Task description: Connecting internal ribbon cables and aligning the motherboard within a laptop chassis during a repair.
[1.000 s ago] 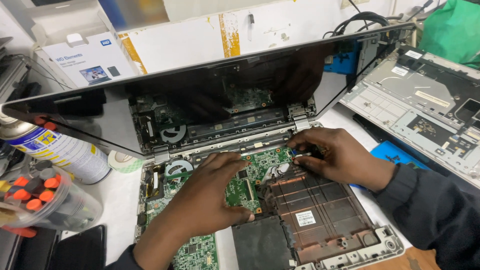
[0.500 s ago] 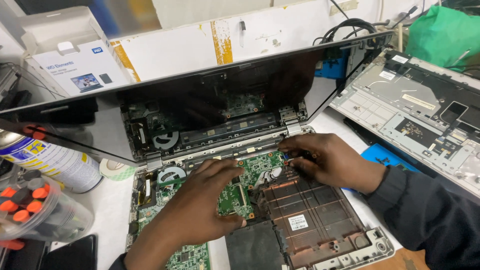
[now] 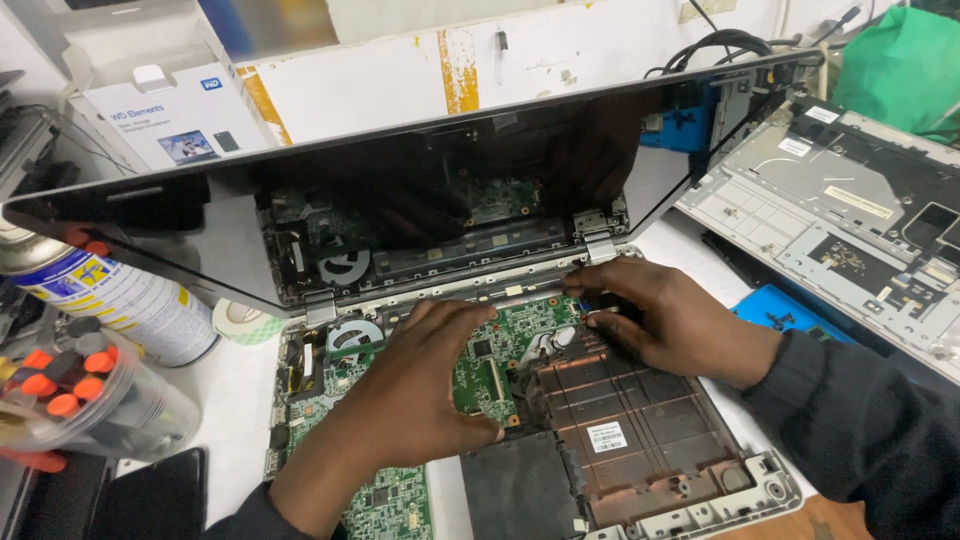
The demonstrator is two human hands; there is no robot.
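An opened laptop lies on the desk, its green circuit board exposed. The left hand presses flat, fingers together, steadying the board, while the right hand pinches a connector near the hinge.

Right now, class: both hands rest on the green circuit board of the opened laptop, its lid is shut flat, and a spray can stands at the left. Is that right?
Not quite. The lid is not shut flat; it stands open, tilted over the base, as the head view shows. The rest holds: the left hand and right hand are on the green circuit board, and the spray can stands at the left.
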